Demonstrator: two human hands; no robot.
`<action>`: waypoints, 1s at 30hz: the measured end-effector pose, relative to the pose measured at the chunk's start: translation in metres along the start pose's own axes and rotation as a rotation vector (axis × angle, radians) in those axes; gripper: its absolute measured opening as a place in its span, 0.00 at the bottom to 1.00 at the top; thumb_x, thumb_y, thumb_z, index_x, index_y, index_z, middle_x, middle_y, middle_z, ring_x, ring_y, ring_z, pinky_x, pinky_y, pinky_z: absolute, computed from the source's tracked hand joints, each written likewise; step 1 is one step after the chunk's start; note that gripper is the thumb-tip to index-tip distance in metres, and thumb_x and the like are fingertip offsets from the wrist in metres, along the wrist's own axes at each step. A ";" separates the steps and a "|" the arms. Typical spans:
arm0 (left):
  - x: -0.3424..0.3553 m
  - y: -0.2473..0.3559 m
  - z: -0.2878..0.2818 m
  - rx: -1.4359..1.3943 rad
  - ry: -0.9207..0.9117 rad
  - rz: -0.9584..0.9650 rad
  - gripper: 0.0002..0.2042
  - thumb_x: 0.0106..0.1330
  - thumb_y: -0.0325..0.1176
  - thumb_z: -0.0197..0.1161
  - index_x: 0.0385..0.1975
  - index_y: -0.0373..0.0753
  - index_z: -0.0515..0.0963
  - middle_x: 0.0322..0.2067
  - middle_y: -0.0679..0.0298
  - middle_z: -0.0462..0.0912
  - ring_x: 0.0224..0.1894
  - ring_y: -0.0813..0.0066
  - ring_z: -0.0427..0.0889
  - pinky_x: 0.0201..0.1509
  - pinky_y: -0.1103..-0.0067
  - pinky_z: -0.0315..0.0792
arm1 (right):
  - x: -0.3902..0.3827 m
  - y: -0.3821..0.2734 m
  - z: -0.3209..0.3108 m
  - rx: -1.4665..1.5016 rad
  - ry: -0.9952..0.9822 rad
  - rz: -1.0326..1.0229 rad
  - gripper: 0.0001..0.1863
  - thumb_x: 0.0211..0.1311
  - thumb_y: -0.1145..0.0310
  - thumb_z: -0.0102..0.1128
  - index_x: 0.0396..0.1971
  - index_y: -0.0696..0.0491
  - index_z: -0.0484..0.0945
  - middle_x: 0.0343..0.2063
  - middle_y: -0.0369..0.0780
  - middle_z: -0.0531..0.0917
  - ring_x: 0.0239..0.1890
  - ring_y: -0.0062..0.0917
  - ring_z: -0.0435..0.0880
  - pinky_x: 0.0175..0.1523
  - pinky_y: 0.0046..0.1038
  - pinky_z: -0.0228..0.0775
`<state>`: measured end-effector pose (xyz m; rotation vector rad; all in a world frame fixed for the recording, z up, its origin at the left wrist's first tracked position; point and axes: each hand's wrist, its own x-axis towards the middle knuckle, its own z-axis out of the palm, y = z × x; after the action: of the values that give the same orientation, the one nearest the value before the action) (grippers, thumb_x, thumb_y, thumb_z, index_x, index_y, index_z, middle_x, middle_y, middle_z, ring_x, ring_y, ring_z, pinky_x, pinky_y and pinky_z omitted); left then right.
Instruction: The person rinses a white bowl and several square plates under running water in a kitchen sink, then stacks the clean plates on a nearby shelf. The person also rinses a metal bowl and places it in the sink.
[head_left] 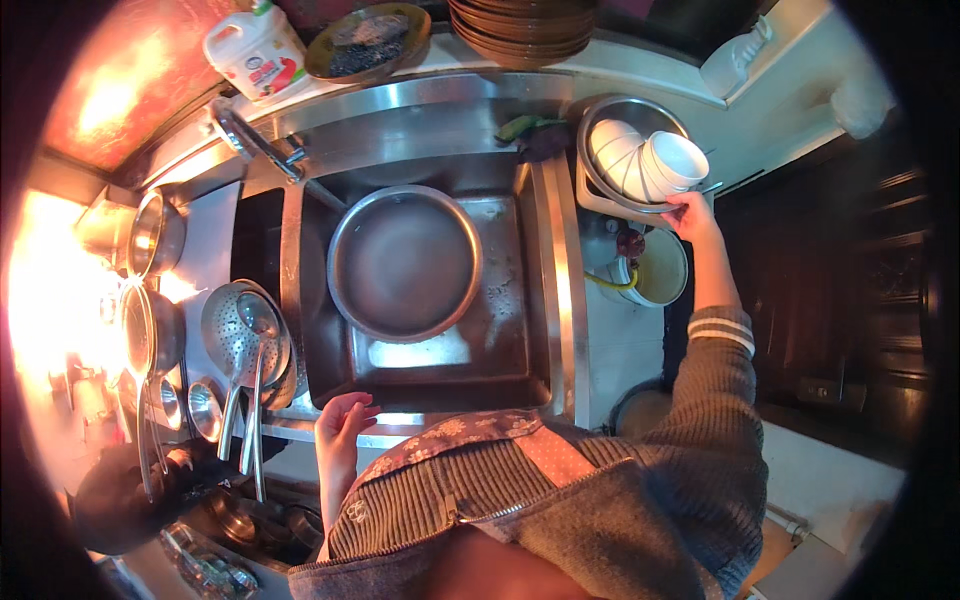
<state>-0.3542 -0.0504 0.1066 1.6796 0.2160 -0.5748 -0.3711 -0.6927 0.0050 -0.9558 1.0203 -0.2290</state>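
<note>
My right hand [688, 217] reaches out to the right of the sink, its fingers closed on the rim of a steel basin [583, 160]. A stack of white bowls [640, 165] lies tilted inside that basin. My left hand [343, 425] is by the sink's front edge, fingers loosely bent and apart, with nothing visible in it. A large round metal basin [405, 262] sits in the steel sink [515, 350], with what looks like water in it.
A faucet [245, 135] stands at the sink's back left. Strainers and ladles [240, 330] lie left of it. A white bucket [662, 268] stands below the bowls. Stacked brown plates [523, 30], a white jug [255, 52] and a patterned dish [370, 45] line the back ledge.
</note>
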 end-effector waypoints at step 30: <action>0.042 -0.024 0.001 0.052 -0.081 -0.096 0.09 0.65 0.26 0.53 0.42 0.32 0.73 0.38 0.60 0.79 0.39 0.73 0.79 0.44 0.80 0.72 | -0.039 0.018 0.021 -0.011 0.051 -0.325 0.05 0.48 0.79 0.55 0.26 0.54 0.74 0.21 0.32 0.76 0.20 0.20 0.75 0.18 0.21 0.67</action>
<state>-0.3297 -0.0543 0.0653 1.6986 0.2252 -0.7242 -0.3796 -0.6474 0.0187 -1.1288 0.9092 -0.5196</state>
